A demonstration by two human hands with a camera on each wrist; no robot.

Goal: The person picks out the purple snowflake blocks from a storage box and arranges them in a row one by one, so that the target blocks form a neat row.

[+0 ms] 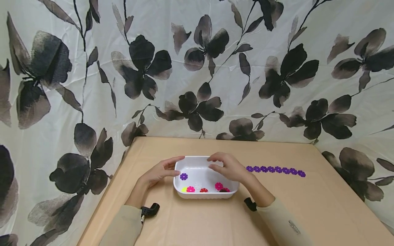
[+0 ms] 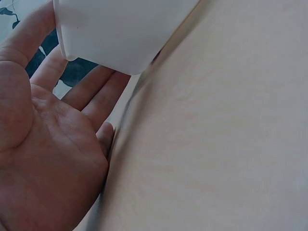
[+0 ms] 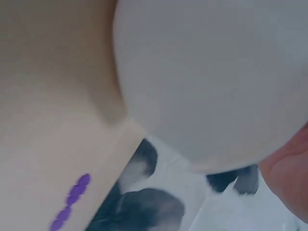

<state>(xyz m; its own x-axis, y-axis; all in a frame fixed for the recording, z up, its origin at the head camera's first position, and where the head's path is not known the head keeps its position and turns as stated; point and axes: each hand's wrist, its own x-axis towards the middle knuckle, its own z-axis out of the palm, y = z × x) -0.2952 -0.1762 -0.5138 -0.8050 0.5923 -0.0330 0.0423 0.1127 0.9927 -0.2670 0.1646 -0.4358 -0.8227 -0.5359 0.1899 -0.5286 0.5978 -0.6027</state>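
Note:
A white plastic tray [image 1: 197, 195] with rounded corners is between the two hands. Small flower-shaped pieces lie inside it: a purple flower piece [image 1: 183, 176] at the left, and pink, red and yellow ones along the near side. My left hand [image 1: 157, 173] holds the tray's left end, thumb at the side rim and fingers by the far corner; the left wrist view shows the fingers [image 2: 98, 91] against its outer wall. The right hand [image 1: 229, 166] grips the far right corner, curled over the rim. Its fingertips are partly hidden in the right wrist view.
A row of several purple flower pieces [image 1: 271, 169], set edge to edge, lies on the tan table [image 1: 197, 225] right of the tray. Behind the table hangs a white cloth [image 1: 166, 126] with dark floral print.

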